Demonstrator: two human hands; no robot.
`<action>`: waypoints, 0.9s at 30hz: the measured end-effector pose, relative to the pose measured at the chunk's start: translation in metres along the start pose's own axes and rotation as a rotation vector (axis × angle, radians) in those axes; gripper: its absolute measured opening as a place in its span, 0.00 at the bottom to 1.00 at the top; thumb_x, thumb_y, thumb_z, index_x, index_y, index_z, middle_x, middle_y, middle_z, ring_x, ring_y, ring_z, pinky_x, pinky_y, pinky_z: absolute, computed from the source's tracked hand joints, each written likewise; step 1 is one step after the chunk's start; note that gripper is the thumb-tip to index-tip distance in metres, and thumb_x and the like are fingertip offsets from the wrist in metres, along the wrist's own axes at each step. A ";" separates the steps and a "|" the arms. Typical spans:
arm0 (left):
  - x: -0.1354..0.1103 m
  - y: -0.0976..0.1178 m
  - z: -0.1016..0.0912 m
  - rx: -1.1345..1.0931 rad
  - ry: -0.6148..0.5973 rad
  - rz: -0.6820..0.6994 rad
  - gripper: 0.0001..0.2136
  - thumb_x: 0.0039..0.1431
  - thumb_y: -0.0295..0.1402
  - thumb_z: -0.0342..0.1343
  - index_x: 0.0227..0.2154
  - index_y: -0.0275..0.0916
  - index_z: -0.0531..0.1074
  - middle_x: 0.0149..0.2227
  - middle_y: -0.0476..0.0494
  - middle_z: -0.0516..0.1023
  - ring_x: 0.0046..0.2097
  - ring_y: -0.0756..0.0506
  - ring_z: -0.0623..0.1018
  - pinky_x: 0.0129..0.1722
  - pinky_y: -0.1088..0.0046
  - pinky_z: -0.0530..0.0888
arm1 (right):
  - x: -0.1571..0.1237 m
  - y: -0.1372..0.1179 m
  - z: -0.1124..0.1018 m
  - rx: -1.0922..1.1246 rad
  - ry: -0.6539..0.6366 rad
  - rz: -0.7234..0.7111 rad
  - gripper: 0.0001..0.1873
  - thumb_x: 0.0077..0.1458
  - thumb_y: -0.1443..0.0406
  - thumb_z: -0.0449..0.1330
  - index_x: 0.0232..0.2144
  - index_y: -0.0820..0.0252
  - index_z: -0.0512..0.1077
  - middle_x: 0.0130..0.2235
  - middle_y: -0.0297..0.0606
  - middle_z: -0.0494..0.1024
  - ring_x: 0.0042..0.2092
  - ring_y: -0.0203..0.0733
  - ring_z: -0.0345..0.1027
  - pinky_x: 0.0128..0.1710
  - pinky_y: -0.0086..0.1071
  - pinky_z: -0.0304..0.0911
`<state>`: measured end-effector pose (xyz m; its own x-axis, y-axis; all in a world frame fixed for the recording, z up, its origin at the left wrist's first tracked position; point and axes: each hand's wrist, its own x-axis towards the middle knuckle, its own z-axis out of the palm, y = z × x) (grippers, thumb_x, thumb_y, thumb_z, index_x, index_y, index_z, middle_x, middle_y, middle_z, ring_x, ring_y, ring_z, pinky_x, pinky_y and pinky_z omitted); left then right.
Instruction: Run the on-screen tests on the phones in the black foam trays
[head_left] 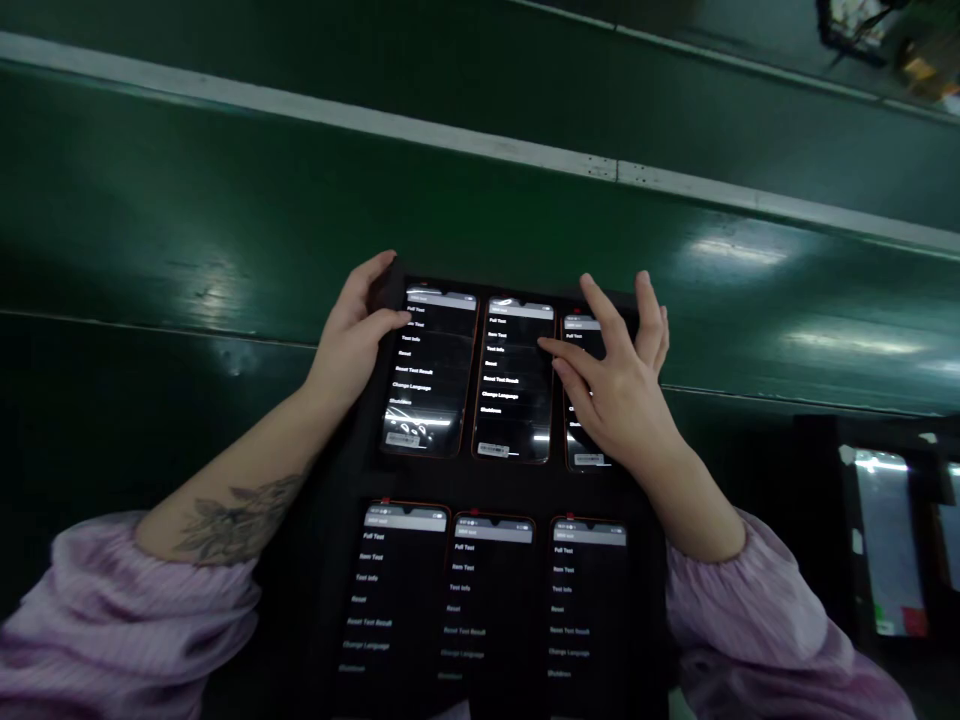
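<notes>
A black tray (510,484) holds phones in two rows of three, their lit screens showing a test menu. My left hand (351,325) grips the tray's upper left edge, its thumb lying over the side of the top left phone (435,350). The index fingertip of my right hand (619,385) is at the right side of the top middle phone (514,425), beside the menu. Its other fingers are spread, and the hand partly covers the top right phone (589,455). Below are the bottom left phone (405,570), bottom middle phone (491,575) and bottom right phone (589,580).
Beyond the tray runs a green work surface (480,220) with a pale metal strip (375,120) across it. At the right, another dark tray (825,520) holds a phone with a bright screen (889,530). Blurred items lie at the top right.
</notes>
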<state>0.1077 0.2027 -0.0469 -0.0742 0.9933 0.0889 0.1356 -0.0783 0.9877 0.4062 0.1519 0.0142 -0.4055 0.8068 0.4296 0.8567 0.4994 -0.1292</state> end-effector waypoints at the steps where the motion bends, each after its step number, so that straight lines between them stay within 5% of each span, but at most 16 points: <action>1: 0.000 0.000 0.000 0.005 -0.003 0.000 0.30 0.53 0.35 0.68 0.59 0.42 0.70 0.64 0.41 0.73 0.68 0.33 0.70 0.74 0.38 0.55 | 0.000 0.001 -0.002 0.017 0.005 0.006 0.16 0.71 0.62 0.52 0.50 0.49 0.79 0.73 0.36 0.59 0.77 0.68 0.37 0.69 0.76 0.43; 6: 0.006 -0.003 -0.001 0.025 -0.014 0.023 0.38 0.45 0.46 0.77 0.58 0.41 0.70 0.66 0.38 0.71 0.69 0.33 0.68 0.74 0.41 0.57 | -0.006 0.010 -0.017 0.078 0.145 0.059 0.17 0.72 0.63 0.51 0.47 0.49 0.80 0.67 0.34 0.70 0.75 0.59 0.47 0.71 0.64 0.53; 11: 0.005 -0.005 -0.003 0.011 -0.025 0.026 0.39 0.47 0.51 0.76 0.59 0.41 0.70 0.64 0.37 0.73 0.68 0.32 0.69 0.74 0.38 0.56 | -0.025 0.021 -0.022 0.002 0.211 0.210 0.18 0.72 0.64 0.50 0.44 0.51 0.82 0.62 0.38 0.77 0.71 0.58 0.57 0.69 0.65 0.58; 22: 0.005 -0.006 -0.003 -0.004 -0.016 -0.003 0.31 0.50 0.38 0.71 0.58 0.44 0.71 0.62 0.43 0.75 0.68 0.33 0.69 0.75 0.37 0.53 | -0.033 0.018 -0.015 -0.035 0.219 0.217 0.17 0.71 0.64 0.53 0.44 0.53 0.83 0.63 0.39 0.75 0.71 0.60 0.56 0.66 0.61 0.62; 27: -0.004 0.000 -0.007 0.013 0.022 0.010 0.28 0.51 0.37 0.70 0.57 0.47 0.74 0.60 0.45 0.77 0.66 0.33 0.71 0.75 0.37 0.54 | -0.031 0.022 -0.010 -0.011 0.199 0.244 0.18 0.70 0.65 0.52 0.45 0.53 0.83 0.64 0.40 0.74 0.72 0.60 0.52 0.69 0.64 0.55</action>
<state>0.1008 0.1984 -0.0460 -0.0945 0.9903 0.1021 0.1496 -0.0872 0.9849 0.4404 0.1352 0.0067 -0.1180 0.8245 0.5534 0.9248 0.2942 -0.2411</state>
